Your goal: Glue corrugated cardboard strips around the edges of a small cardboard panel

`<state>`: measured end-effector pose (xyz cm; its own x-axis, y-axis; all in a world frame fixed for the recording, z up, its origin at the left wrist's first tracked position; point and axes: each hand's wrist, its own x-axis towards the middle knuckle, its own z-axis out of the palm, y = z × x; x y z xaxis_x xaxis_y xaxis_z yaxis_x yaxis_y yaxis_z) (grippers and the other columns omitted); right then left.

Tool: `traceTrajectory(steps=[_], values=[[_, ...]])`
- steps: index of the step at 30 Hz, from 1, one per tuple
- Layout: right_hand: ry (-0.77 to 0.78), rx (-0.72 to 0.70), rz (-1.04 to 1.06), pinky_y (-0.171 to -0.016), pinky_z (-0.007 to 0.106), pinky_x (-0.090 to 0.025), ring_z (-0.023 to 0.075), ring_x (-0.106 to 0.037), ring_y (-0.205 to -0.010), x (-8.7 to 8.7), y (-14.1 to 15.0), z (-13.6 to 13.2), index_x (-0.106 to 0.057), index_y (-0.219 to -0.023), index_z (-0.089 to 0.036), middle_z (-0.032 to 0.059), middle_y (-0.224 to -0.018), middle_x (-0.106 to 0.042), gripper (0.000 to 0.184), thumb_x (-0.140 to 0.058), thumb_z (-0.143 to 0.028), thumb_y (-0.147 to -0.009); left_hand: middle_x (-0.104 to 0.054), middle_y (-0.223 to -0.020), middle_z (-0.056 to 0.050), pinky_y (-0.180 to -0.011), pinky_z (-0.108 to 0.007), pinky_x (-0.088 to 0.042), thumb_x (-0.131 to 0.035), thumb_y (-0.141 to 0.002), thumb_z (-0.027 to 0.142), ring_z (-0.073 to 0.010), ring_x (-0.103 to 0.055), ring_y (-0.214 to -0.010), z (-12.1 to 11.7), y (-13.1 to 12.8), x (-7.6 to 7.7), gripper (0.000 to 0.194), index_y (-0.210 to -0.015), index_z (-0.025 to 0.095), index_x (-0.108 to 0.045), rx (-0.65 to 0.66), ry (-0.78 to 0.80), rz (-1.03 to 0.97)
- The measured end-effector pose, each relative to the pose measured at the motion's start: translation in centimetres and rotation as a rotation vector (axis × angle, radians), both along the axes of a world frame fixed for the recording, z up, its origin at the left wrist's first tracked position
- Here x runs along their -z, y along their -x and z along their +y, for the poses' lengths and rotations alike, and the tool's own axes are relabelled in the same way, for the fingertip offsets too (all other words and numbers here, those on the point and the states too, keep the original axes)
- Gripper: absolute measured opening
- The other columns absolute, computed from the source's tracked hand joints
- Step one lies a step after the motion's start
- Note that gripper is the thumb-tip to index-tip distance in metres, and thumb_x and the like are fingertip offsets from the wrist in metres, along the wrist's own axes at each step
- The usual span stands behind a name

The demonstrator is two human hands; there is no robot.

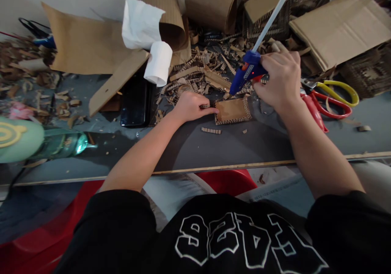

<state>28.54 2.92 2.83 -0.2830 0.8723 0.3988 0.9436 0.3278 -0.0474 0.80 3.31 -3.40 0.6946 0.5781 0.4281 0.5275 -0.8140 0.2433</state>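
My right hand is wrapped round a blue hot glue gun, which has a small red light lit and a long white glue stick standing out of its back. The gun's nozzle points down, just above the far edge of a small rectangular cardboard tray edged with corrugated strips. At the tray's left side is my left hand, its fingers curled on what looks like a short corrugated cardboard strip. The left thumb tip touches the tray's edge.
A loose corrugated strip lies nearer me. Red-handled pliers and yellow-and-red-handled scissors are at right. Cardboard scraps heap behind. To the left are a black phone, a paper roll and a green bottle.
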Motion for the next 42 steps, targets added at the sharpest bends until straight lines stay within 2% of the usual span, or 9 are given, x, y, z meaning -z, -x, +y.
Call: traceTrajectory(steps=[8, 12, 18, 24, 28, 35, 42], values=[[-0.094, 0.057, 0.024, -0.098, 0.048, -0.042, 0.0300, -0.062, -0.106, -0.2, -0.5, 0.1, -0.064, -0.097, -0.017, 0.0085, -0.101, -0.069, 0.024, -0.061, -0.032, -0.077, -0.059, -0.051, -0.001, -0.053, -0.024, -0.029, -0.043, -0.091, 0.076, -0.0105, -0.055, -0.050, 0.1, 0.0, 0.1, 0.072, -0.055, 0.016, -0.061, 0.011, 0.005, -0.010], [-0.119, 0.096, 0.020, -0.096, 0.046, -0.045, 0.0299, -0.063, -0.105, -0.4, -1.2, 0.4, -0.063, -0.101, -0.022, 0.0095, -0.103, -0.070, 0.026, -0.062, -0.033, -0.078, -0.058, -0.050, -0.001, -0.052, -0.023, -0.030, -0.043, -0.091, 0.076, -0.0098, -0.054, -0.048, 0.0, 0.0, 0.0, 0.073, -0.054, 0.016, -0.059, 0.012, 0.010, -0.016], [-0.121, 0.025, -0.004, -0.090, 0.044, -0.047, 0.0290, -0.064, -0.098, -0.2, -2.5, 1.1, -0.057, -0.091, -0.025, 0.0102, -0.101, -0.070, 0.019, -0.061, -0.039, -0.078, -0.058, -0.050, -0.001, -0.051, -0.022, -0.030, -0.042, -0.091, 0.076, -0.0097, -0.054, -0.047, 0.0, -0.1, 0.0, 0.073, -0.054, 0.015, -0.058, 0.013, 0.013, -0.023], [-0.187, -0.033, 0.044, -0.092, 0.046, -0.045, 0.0279, -0.064, -0.096, 0.3, -2.8, 1.5, -0.054, -0.080, -0.024, 0.0073, -0.095, -0.070, 0.018, -0.066, -0.035, -0.071, -0.062, -0.054, -0.002, -0.055, -0.023, -0.031, -0.043, -0.092, 0.075, -0.0110, -0.057, -0.052, 0.1, 0.1, 0.2, 0.071, -0.056, 0.016, -0.061, 0.000, 0.033, 0.008], [-0.193, -0.085, 0.057, -0.095, 0.049, -0.045, 0.0279, -0.064, -0.100, 0.4, -2.7, 1.4, -0.062, -0.086, -0.024, 0.0057, -0.100, -0.073, 0.020, -0.067, -0.032, -0.068, -0.063, -0.056, -0.002, -0.055, -0.023, -0.031, -0.043, -0.092, 0.074, -0.0113, -0.059, -0.054, 0.2, 0.1, 0.3, 0.071, -0.057, 0.016, -0.062, -0.005, 0.026, 0.019], [-0.134, -0.059, 0.003, -0.105, 0.049, -0.042, 0.0267, -0.062, -0.112, 0.2, -2.7, 0.8, -0.067, -0.107, -0.030, 0.0035, -0.115, -0.073, 0.027, -0.056, -0.038, -0.084, -0.064, -0.055, -0.003, -0.055, -0.025, -0.032, -0.041, -0.091, 0.077, -0.0126, -0.058, -0.053, 0.1, 0.0, 0.2, 0.073, -0.056, 0.016, -0.061, -0.011, 0.012, -0.002], [-0.044, -0.082, 0.085, -0.109, 0.053, -0.036, 0.0274, -0.058, -0.114, 0.1, -2.2, 0.6, -0.068, -0.110, -0.029, 0.0065, -0.117, -0.072, 0.029, -0.053, -0.034, -0.086, -0.064, -0.055, -0.003, -0.054, -0.025, -0.032, -0.040, -0.091, 0.077, -0.0115, -0.058, -0.052, 0.0, 0.0, 0.1, 0.073, -0.056, 0.016, -0.061, -0.012, 0.017, 0.008]])
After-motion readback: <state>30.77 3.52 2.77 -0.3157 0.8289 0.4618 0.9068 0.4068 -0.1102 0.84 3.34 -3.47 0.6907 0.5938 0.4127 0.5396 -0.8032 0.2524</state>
